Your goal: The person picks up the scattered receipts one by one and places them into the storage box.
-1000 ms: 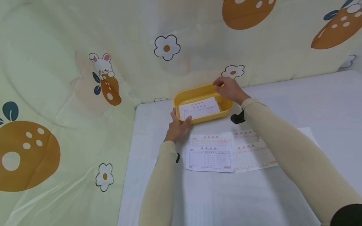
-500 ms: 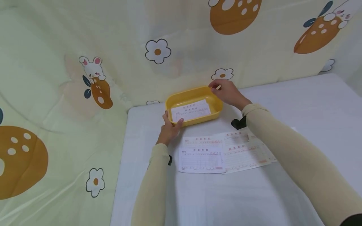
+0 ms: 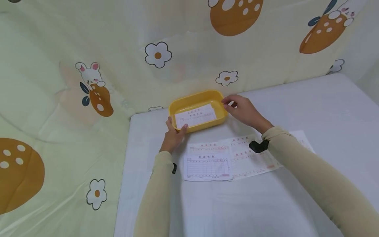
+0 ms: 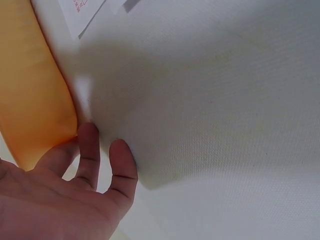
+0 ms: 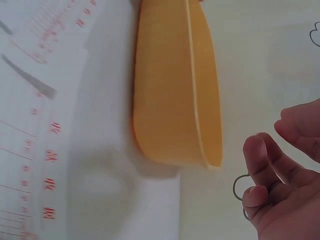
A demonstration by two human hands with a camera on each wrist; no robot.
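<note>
Head view: compared with half a second earlier, the right hand [image 3: 242, 110] has come off the far right rim of the shallow yellow plastic tray [image 3: 220, 98] and now sits just beside the tray's right end, apart from it. The left hand [image 3: 173, 135] has stayed at the tray's near left corner. The tray itself appears a little further left in the picture, as does everything around it.

The left hand grips the corner, thumb over the rim and fingers against the outer wall; in the left wrist view its fingers [image 4: 89, 150] lie along the yellow side [image 4: 30, 90] where it meets the white-covered bench [image 4: 215, 125]. The right hand holds nothing, its fingers loosely curled; the right wrist view shows the fingertips [image 5: 255, 152] clear of the tray's end [image 5: 170, 100]. Both forearms wear beige sleeves, each with a black device at the wrist.

The tray is oblong with rounded corners and rests flat at the back of the bench [image 3: 311, 98], near the cartoon-printed pale green cloth [image 3: 74, 39]. White slips printed in red [image 3: 195, 116] lie inside it. More printed forms [image 3: 207, 163] lie overlapping on the bench in front of it.
</note>
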